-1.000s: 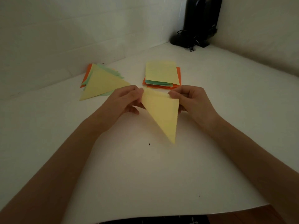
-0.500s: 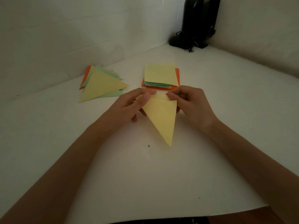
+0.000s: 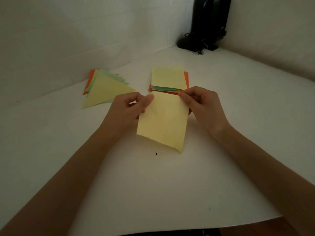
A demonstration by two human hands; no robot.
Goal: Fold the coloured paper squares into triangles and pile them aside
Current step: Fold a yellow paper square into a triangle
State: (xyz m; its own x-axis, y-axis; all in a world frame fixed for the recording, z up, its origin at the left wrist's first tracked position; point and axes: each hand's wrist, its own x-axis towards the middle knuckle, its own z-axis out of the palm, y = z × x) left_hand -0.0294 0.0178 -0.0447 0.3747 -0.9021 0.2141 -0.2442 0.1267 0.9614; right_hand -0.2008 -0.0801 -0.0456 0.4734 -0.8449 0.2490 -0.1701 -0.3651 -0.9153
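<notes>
A yellow paper sheet [image 3: 166, 122] hangs above the table, held at its two upper corners and bowed, its lower edge curling. My left hand [image 3: 131, 108] pinches the upper left corner between thumb and fingers. My right hand [image 3: 202, 103] pinches the upper right corner. Behind them lies a stack of unfolded squares [image 3: 168, 79], yellow on top with green and orange beneath. To the left lies a pile of folded triangles [image 3: 105, 89], yellow on top over green and orange.
The white table [image 3: 153, 184] meets white walls at the left and back right. A black device [image 3: 206, 23] with cables stands in the far corner. The table's near edge [image 3: 221, 225] runs along the bottom of the view.
The yellow sheet looked like a narrow downward-pointing triangle before; now it has spread into a wide bowed sheet between my hands. Both hands have drifted slightly apart.
</notes>
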